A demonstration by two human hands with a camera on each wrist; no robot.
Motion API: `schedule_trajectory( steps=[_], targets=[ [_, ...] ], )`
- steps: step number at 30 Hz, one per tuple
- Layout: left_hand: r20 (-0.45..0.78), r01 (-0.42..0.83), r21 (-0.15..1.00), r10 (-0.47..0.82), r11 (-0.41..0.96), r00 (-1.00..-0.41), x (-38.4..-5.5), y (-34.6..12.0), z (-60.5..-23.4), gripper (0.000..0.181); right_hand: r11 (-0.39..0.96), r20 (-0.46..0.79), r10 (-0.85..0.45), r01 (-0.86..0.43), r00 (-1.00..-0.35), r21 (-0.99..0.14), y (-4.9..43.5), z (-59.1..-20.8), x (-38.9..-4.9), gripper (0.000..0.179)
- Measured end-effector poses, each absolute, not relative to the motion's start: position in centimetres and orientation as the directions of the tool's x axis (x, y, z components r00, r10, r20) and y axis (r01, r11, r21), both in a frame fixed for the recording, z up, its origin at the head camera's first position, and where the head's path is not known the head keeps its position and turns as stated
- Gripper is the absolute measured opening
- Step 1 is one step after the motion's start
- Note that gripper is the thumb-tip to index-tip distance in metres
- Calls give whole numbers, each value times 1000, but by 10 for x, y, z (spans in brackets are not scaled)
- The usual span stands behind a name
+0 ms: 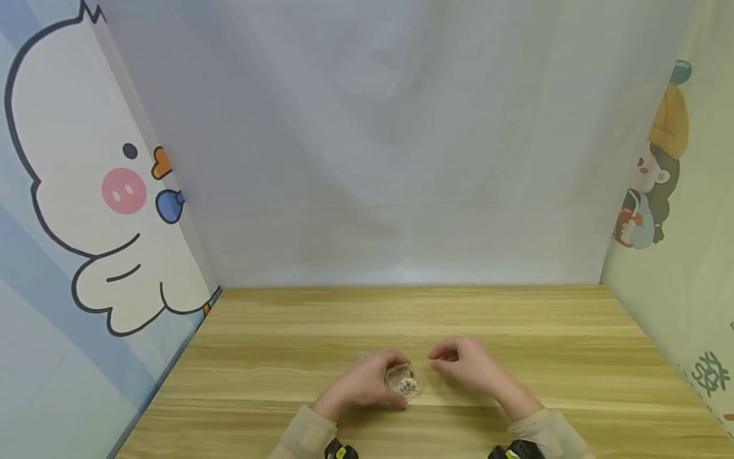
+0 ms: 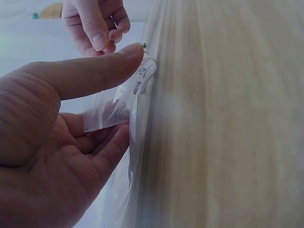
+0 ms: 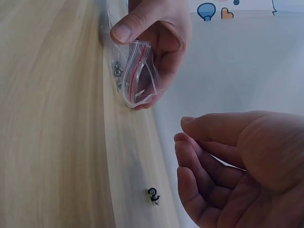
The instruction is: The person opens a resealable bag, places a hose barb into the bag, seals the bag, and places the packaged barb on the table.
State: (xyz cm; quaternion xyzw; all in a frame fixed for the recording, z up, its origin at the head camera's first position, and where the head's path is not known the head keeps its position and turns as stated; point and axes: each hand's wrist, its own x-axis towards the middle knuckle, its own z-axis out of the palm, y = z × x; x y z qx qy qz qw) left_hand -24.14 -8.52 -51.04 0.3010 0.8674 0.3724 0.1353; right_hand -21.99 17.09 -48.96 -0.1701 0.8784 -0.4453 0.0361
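Observation:
A small clear zip bag with a red seal line holds several small shiny metal parts. My left hand grips this bag low over the table, thumb on one side and fingers on the other. The mouth of the bag gapes toward my right hand, which hovers to the right of it. Thumb and fingertips of the right hand are close together, with nothing visible between them. A small dark-and-silver metal part lies on the table near the right fingers.
More clear plastic shows along the table beneath the left hand. The wood-grain table is bordered by a pale back curtain. Printed panels stand at the left and right.

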Motion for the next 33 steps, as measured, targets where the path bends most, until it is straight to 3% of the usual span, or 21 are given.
schedule_trajectory(
  steps=[33],
  targets=[
    [-12,430,720,630,544,-776,-240,-85,-509,71,631,91,-191,-194,-977,-751,215,-493,-236,14]
  ],
)
